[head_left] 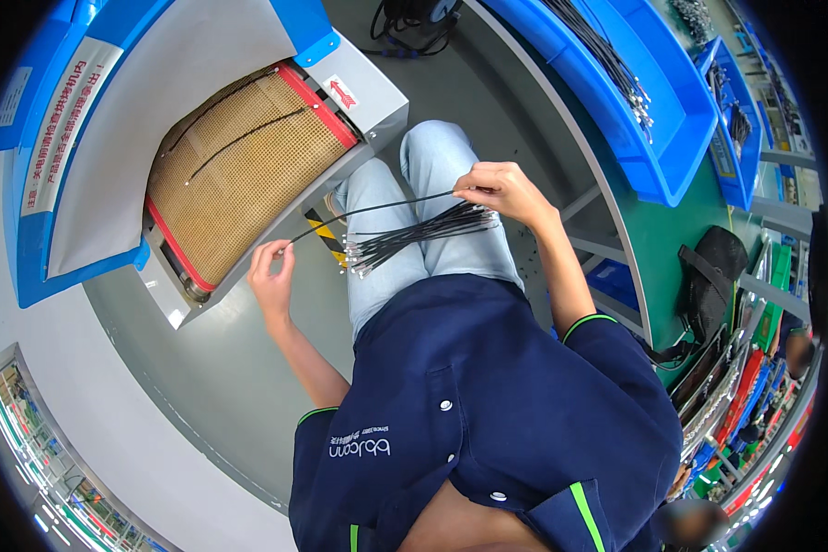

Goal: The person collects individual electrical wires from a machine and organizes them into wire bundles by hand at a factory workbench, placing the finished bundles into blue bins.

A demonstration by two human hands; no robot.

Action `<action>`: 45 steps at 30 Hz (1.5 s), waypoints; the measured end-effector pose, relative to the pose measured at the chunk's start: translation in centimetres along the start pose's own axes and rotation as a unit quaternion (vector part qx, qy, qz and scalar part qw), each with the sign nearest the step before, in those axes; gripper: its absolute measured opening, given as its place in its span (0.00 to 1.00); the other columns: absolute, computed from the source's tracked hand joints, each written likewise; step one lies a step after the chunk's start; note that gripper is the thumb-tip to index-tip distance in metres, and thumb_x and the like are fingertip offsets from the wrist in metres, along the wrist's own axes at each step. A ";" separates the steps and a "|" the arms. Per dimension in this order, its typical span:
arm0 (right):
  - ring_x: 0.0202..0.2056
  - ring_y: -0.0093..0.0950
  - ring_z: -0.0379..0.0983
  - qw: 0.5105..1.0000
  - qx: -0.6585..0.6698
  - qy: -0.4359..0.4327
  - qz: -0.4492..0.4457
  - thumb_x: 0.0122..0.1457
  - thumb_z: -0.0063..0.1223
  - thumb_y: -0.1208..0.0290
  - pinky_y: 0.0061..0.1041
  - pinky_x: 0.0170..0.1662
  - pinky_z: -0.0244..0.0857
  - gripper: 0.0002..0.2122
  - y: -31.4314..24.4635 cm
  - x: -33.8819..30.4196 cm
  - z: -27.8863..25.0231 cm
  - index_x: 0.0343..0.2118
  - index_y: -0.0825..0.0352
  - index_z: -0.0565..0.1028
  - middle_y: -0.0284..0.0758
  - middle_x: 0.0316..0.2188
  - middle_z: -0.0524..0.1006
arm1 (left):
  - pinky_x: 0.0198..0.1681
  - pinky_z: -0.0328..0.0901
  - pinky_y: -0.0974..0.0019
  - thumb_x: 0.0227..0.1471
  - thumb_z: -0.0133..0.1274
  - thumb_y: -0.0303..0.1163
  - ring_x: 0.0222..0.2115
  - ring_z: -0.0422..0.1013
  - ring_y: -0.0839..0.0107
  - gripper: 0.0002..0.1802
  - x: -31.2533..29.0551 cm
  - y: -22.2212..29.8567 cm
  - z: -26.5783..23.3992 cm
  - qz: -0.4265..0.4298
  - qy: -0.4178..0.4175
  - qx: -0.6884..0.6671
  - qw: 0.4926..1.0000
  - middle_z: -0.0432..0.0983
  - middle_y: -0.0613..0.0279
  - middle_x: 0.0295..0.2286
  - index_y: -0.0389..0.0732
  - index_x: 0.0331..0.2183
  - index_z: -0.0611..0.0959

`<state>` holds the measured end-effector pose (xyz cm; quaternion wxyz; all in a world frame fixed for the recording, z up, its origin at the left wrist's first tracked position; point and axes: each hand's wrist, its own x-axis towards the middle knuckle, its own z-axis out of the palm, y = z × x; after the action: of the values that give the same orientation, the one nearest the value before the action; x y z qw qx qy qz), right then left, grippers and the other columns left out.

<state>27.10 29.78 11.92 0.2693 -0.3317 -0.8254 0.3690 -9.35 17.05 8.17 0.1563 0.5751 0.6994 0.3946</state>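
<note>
A single thin black cable [377, 207] is stretched across above my knees. My left hand [271, 278] pinches its left end, beside the conveyor. Thumb and fingers of my right hand [504, 191] are closed on its other end, over my right thigh. Below this cable, a bundle of black cables [423, 235] with small silvery end connectors lies across my lap. Two more black cables lie apart on the tan mesh conveyor belt [248, 175], which has red edges.
At the left, a blue-and-white machine hood [129, 166] arches over the belt. To the right is a green-topped bench [649, 239] with a grey edge. It carries a large blue bin [676, 170] of black cables, a smaller blue bin [750, 184] and a black bag [708, 276].
</note>
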 end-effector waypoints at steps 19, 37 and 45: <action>0.27 0.32 0.74 0.998 -0.010 0.062 0.021 0.49 0.59 0.68 0.27 0.31 0.67 0.06 -3.9 13.1 10.4 0.28 0.64 0.77 0.35 0.25 0.77 | 0.36 0.66 0.68 0.49 0.56 0.27 0.29 0.71 0.68 0.06 8.7 -7.9 -10.2 -0.030 0.026 0.077 0.996 0.75 0.59 0.29 0.36 0.32 0.81; 0.26 0.29 0.72 0.993 -0.046 -0.034 0.104 0.52 0.57 0.72 0.26 0.32 0.67 0.10 -1.3 7.7 12.4 0.38 0.65 0.77 0.36 0.32 0.76 | 0.52 0.59 0.63 0.54 0.51 0.30 0.48 0.65 0.62 0.11 8.4 -12.4 -9.8 -0.008 0.131 0.037 0.991 0.70 0.57 0.42 0.38 0.40 0.78; 0.38 0.35 0.71 0.977 -0.138 -0.151 0.065 0.46 0.60 0.69 0.33 0.47 0.61 0.08 4.0 1.9 15.5 0.30 0.64 0.79 0.35 0.29 0.76 | 0.49 0.61 0.65 0.53 0.50 0.26 0.43 0.69 0.65 0.08 0.2 -8.5 0.7 -0.019 -0.042 -0.089 0.995 0.73 0.59 0.40 0.38 0.37 0.78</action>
<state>16.59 26.49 0.10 0.0687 -0.3588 -0.8763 0.3140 -14.73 17.26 1.58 0.2435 0.5615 0.6655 0.4273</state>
